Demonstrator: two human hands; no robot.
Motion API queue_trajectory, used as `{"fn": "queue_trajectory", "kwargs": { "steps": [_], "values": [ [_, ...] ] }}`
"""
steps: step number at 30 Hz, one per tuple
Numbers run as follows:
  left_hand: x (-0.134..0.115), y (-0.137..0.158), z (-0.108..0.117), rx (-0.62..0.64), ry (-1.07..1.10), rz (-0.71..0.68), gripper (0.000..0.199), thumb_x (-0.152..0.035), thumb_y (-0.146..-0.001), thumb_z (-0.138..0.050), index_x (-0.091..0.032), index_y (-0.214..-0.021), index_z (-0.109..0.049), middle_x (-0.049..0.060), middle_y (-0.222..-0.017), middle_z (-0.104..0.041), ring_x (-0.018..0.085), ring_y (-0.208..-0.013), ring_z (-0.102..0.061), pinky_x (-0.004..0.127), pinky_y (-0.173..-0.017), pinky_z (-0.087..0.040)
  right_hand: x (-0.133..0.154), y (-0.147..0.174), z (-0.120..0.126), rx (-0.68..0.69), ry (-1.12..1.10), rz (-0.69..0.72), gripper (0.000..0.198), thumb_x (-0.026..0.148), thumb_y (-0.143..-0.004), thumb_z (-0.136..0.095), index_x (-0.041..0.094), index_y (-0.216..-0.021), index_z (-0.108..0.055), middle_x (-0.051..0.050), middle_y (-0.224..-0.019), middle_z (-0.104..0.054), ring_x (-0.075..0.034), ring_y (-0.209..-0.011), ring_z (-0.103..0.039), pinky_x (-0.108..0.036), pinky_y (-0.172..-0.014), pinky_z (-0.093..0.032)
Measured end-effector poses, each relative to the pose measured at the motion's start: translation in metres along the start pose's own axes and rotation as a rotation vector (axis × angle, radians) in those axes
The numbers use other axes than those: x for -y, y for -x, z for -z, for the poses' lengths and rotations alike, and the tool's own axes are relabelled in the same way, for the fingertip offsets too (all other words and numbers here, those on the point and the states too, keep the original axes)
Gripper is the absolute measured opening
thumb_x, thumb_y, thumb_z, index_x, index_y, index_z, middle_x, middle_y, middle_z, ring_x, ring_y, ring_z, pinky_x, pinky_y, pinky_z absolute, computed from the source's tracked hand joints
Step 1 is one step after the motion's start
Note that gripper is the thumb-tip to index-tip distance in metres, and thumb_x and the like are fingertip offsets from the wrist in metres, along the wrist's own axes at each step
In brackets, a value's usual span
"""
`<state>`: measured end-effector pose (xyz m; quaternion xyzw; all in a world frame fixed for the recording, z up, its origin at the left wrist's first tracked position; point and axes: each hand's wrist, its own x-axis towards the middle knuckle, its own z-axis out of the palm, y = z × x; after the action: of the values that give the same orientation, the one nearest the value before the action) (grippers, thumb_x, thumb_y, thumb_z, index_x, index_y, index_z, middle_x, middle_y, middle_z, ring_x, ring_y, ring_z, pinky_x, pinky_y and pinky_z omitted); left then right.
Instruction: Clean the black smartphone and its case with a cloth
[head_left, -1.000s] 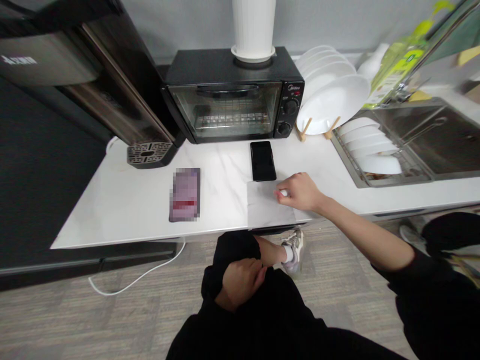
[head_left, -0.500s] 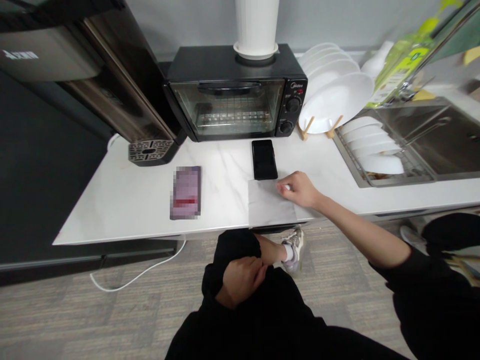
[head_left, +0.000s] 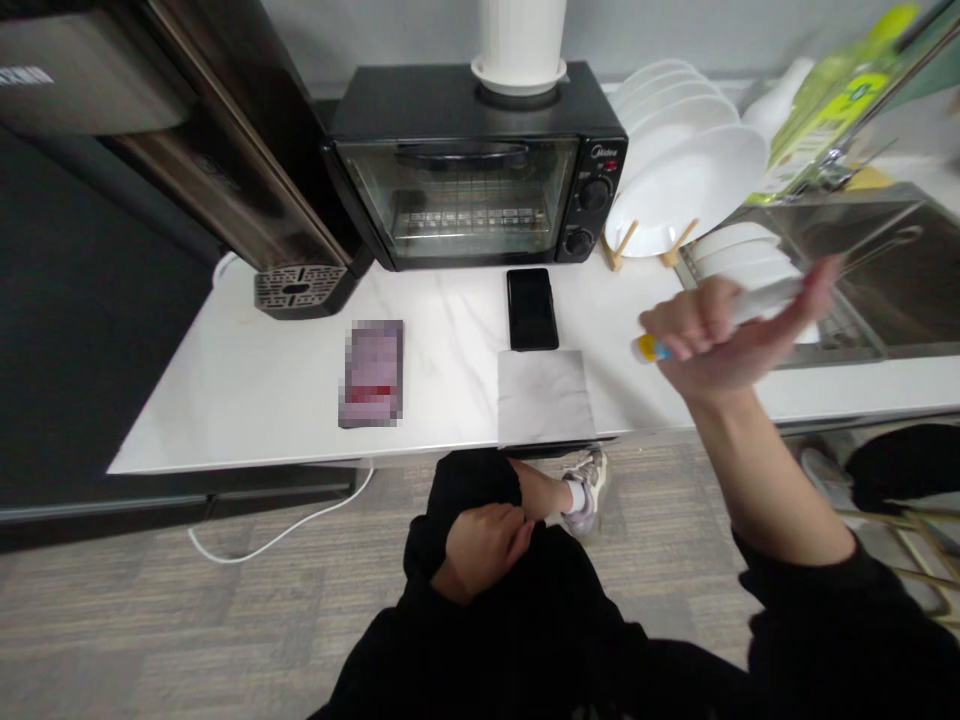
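Observation:
My right hand (head_left: 724, 335) is raised over the counter's right part, wrapped around a slim white tube (head_left: 765, 298) with a yellow and blue end. The hand is slightly blurred, and its fingers hide the tube's middle. A grey square cloth (head_left: 545, 397) lies flat at the counter's front edge, left of that hand. Just behind the cloth sits a black phone (head_left: 532, 309), screen up and dark. On my lap rests my left hand (head_left: 486, 550), its fingers curled in and nothing visible in them.
A pixelated purple item (head_left: 373, 375) lies on the white counter (head_left: 450, 400). Behind stand a toaster oven (head_left: 465, 200) and a drink dispenser (head_left: 300, 290). White plates (head_left: 686, 190) lean in a wooden rack, beside a sink (head_left: 892, 270) with more dishes.
My right hand has lifted off the cloth and moved right, bringing the white tube into view. The cloth stays on the counter. My left hand has not moved.

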<state>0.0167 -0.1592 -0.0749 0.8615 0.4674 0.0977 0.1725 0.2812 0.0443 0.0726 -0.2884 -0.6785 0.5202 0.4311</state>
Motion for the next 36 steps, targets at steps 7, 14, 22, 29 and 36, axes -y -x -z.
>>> {"fn": "queue_trajectory", "kwargs": {
  "steps": [7,14,22,29,36],
  "values": [
    [0.002,-0.001,-0.005,-0.050,0.017,-0.013,0.035,-0.032,-0.106,-0.047,-0.021,-0.077,-0.063,0.001,-0.072,-0.069,0.016,-0.064,-0.064,0.034,-0.057,-0.036,0.014,0.013,0.001,-0.045,0.351,0.069,0.080,0.094,-0.088,-0.007,0.027,-0.052,-0.034,0.003,-0.045,-0.032,-0.014,-0.046,-0.035,-0.033,-0.052,-0.027],
    [0.003,0.000,-0.009,-0.073,0.021,-0.016,0.035,-0.033,-0.106,-0.048,-0.021,-0.077,-0.064,0.000,-0.071,-0.068,0.014,-0.064,-0.063,0.033,-0.057,-0.035,-0.023,0.003,-0.010,0.135,0.885,-0.096,0.060,0.067,-0.097,-0.050,0.020,-0.063,-0.065,0.001,-0.053,-0.048,-0.012,-0.053,-0.037,-0.032,-0.061,-0.022],
    [0.002,0.001,-0.008,-0.070,0.027,-0.010,0.034,-0.033,-0.105,-0.048,-0.021,-0.078,-0.064,0.001,-0.072,-0.069,0.015,-0.064,-0.064,0.033,-0.057,-0.034,-0.042,-0.017,-0.021,0.289,1.151,-0.123,0.050,0.051,-0.095,-0.045,0.021,-0.062,-0.068,-0.004,-0.055,-0.058,-0.016,-0.055,-0.043,-0.033,-0.063,-0.018],
    [0.004,0.000,-0.010,-0.061,0.041,-0.011,0.035,-0.033,-0.106,-0.047,-0.020,-0.077,-0.064,0.002,-0.072,-0.069,0.016,-0.064,-0.064,0.032,-0.057,-0.033,-0.043,-0.016,-0.014,0.352,1.160,-0.127,0.052,0.052,-0.099,-0.042,0.022,-0.063,-0.066,-0.003,-0.056,-0.056,-0.016,-0.055,-0.042,-0.034,-0.063,-0.018],
    [0.004,0.000,-0.009,-0.060,0.060,0.000,0.035,-0.033,-0.105,-0.048,-0.020,-0.077,-0.064,0.002,-0.072,-0.069,0.016,-0.064,-0.063,0.031,-0.058,-0.032,-0.040,-0.015,-0.016,0.368,1.121,-0.104,0.046,0.047,-0.096,-0.041,0.022,-0.062,-0.062,-0.002,-0.059,-0.055,-0.015,-0.055,-0.039,-0.034,-0.064,-0.019]
  ]
}}
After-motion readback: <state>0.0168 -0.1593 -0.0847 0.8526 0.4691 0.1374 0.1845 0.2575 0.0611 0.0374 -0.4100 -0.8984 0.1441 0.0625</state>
